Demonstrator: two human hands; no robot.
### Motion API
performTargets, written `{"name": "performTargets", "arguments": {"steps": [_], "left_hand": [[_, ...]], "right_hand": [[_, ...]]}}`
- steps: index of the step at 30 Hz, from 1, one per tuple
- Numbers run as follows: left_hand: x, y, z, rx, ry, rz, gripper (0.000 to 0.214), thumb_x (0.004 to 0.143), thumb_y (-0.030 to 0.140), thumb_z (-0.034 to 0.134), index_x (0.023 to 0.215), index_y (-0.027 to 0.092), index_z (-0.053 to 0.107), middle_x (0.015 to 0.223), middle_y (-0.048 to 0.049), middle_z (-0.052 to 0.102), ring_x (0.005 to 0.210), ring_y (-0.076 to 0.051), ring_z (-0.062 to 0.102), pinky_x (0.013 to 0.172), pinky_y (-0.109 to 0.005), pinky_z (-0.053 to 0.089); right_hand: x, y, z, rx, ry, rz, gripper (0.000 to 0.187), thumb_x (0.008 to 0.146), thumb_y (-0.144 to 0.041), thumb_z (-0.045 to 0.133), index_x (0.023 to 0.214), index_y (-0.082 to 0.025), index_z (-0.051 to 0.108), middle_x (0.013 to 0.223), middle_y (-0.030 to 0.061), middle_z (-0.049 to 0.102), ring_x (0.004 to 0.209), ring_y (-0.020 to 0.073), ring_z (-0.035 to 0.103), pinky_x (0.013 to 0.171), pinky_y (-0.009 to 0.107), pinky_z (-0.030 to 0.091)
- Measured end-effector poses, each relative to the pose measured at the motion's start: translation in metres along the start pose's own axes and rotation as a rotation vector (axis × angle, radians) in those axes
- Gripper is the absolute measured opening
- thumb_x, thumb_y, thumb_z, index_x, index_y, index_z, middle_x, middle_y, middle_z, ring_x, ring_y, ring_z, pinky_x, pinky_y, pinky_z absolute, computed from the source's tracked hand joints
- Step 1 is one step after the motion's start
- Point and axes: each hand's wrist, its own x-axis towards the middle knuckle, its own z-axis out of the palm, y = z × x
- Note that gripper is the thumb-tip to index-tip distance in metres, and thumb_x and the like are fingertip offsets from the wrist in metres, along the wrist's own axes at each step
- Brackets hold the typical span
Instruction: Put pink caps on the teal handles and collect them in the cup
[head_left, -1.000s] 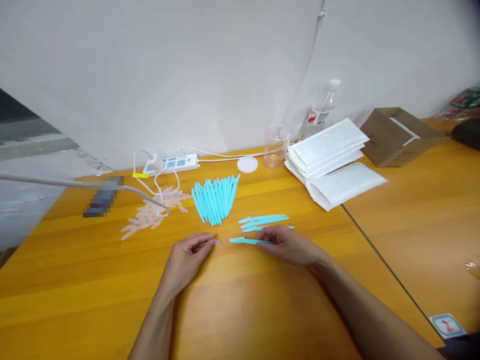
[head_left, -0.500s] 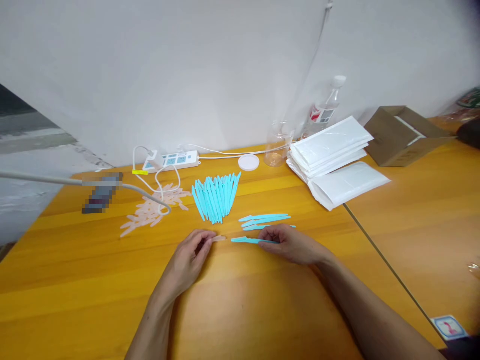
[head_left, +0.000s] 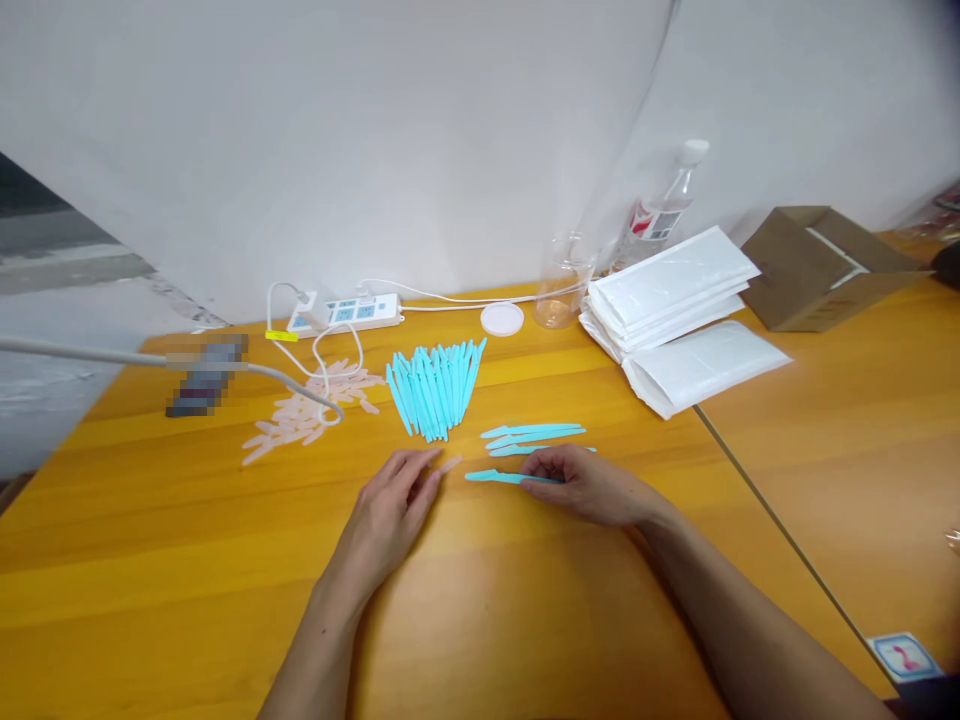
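Two hands worked just in front of the heap of blue sticks (head_left: 435, 385) on the table (head_left: 187, 580). The right hand (head_left: 585, 487), in front of the heap and to its right, was closed on the handle end of one blue stick (head_left: 491, 477). That stick lay low over the table with its tip pointing left. The left hand (head_left: 397, 500), directly in front of the heap, pinched a small pink cap (head_left: 452, 464) at its fingertips. The cap stood just short of the stick's tip, not touching it, and sat slightly nearer the heap than the tip did.

Assessment: good practice would be to rest the right hand on the table for steadiness. The cap's open end should be squared to the tip and brought on straight, without forcing.

Spare pink caps (head_left: 304, 420) lay left of the heap; three loose sticks (head_left: 532, 436) lay in front of it, to the right.
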Motion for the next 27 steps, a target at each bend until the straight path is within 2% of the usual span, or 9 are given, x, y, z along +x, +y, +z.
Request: {"name": "performTargets", "arguments": {"steps": [4, 7, 10, 12, 16, 27], "left_hand": [[0.001, -0.002, 0.007, 0.030, 0.011, 0.072, 0.033, 0.093, 0.035, 0.057, 0.124, 0.030, 0.066, 0.107, -0.0072, 0.064, 0.093, -0.018, 0.062, 0.082, -0.028, 0.050], [0.004, -0.004, 0.014, 0.078, 0.060, 0.059, 0.027, 0.095, 0.032, 0.052, 0.115, 0.026, 0.071, 0.101, -0.0077, 0.067, 0.090, -0.019, 0.063, 0.083, -0.030, 0.049], [0.006, -0.003, 0.013, 0.058, 0.077, 0.020, 0.025, 0.097, 0.031, 0.048, 0.107, 0.022, 0.069, 0.104, -0.0083, 0.069, 0.095, -0.021, 0.064, 0.088, -0.032, 0.046], [0.005, -0.001, 0.010, -0.028, 0.049, -0.056, 0.024, 0.097, 0.033, 0.047, 0.104, 0.021, 0.066, 0.101, -0.0070, 0.070, 0.091, -0.019, 0.064, 0.083, -0.029, 0.047], [0.002, 0.003, 0.003, -0.250, -0.086, -0.192, 0.027, 0.097, 0.041, 0.048, 0.099, 0.020, 0.066, 0.092, -0.0024, 0.071, 0.079, -0.015, 0.063, 0.070, -0.023, 0.046], [0.002, 0.009, 0.007, -0.331, -0.115, -0.209, 0.026, 0.094, 0.041, 0.054, 0.094, 0.019, 0.068, 0.087, -0.0005, 0.071, 0.077, -0.013, 0.061, 0.070, -0.021, 0.046]], "right_hand": [[0.000, 0.001, 0.000, 0.006, -0.008, -0.005, 0.031, 0.092, -0.048, 0.053, 0.084, -0.019, 0.060, 0.069, -0.0039, 0.049, 0.061, 0.0106, 0.040, 0.055, 0.023, 0.032], [0.000, 0.001, -0.001, 0.000, -0.007, 0.002, 0.032, 0.092, -0.049, 0.053, 0.084, -0.019, 0.061, 0.070, -0.0034, 0.051, 0.061, 0.0107, 0.040, 0.057, 0.023, 0.033], [0.000, 0.001, -0.001, -0.009, -0.009, -0.005, 0.032, 0.092, -0.048, 0.052, 0.083, -0.019, 0.060, 0.070, -0.0037, 0.051, 0.061, 0.0105, 0.039, 0.056, 0.023, 0.032], [0.000, 0.000, -0.001, -0.010, -0.013, -0.010, 0.031, 0.093, -0.047, 0.052, 0.083, -0.019, 0.060, 0.070, -0.0040, 0.050, 0.061, 0.0103, 0.039, 0.056, 0.023, 0.032], [-0.001, -0.001, -0.001, -0.012, -0.020, -0.018, 0.030, 0.094, -0.046, 0.051, 0.084, -0.018, 0.060, 0.071, -0.0040, 0.051, 0.062, 0.0102, 0.040, 0.055, 0.023, 0.032], [-0.002, -0.004, -0.002, -0.026, -0.021, 0.006, 0.029, 0.093, -0.044, 0.052, 0.086, -0.018, 0.062, 0.071, -0.0038, 0.052, 0.062, 0.0102, 0.041, 0.055, 0.023, 0.032]]}}
